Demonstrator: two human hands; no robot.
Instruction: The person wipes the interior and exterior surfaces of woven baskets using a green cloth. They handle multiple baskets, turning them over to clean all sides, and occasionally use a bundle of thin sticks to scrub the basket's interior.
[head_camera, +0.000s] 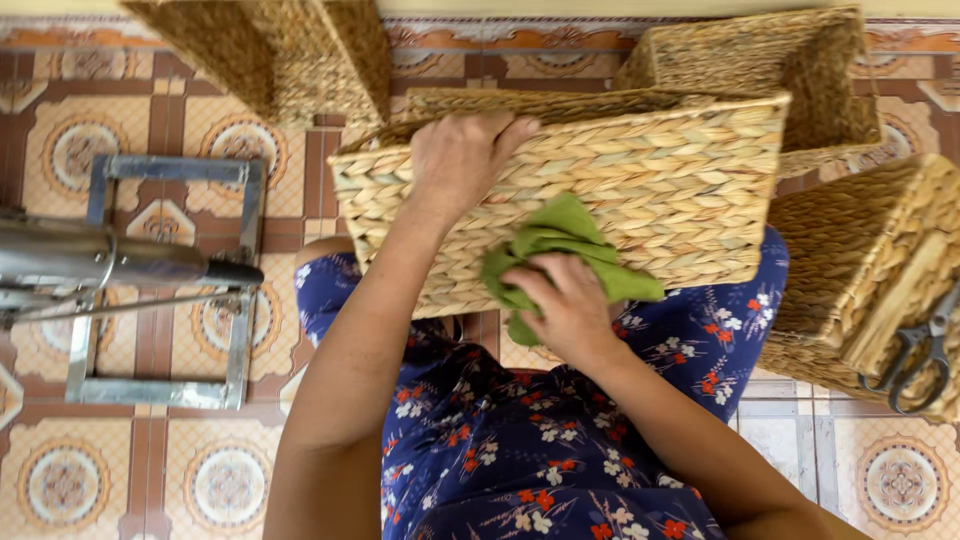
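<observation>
A rectangular woven straw basket (680, 180) rests on my lap, its long side wall turned toward me. My left hand (462, 160) grips its top rim near the left corner, fingers curled over the edge. My right hand (567, 303) presses a crumpled green cloth (560, 240) against the basket's side wall, low and near the middle. My lap is covered by dark blue fabric with red and white flowers (500, 440).
More woven baskets stand around: one at the top left (280, 55), one at the top right (770, 60), one at the right (860, 270) with grey scissors (915, 350) lying on it. A metal frame (160, 285) and a metal tube with a black tip (110, 262) sit left on the patterned tile floor.
</observation>
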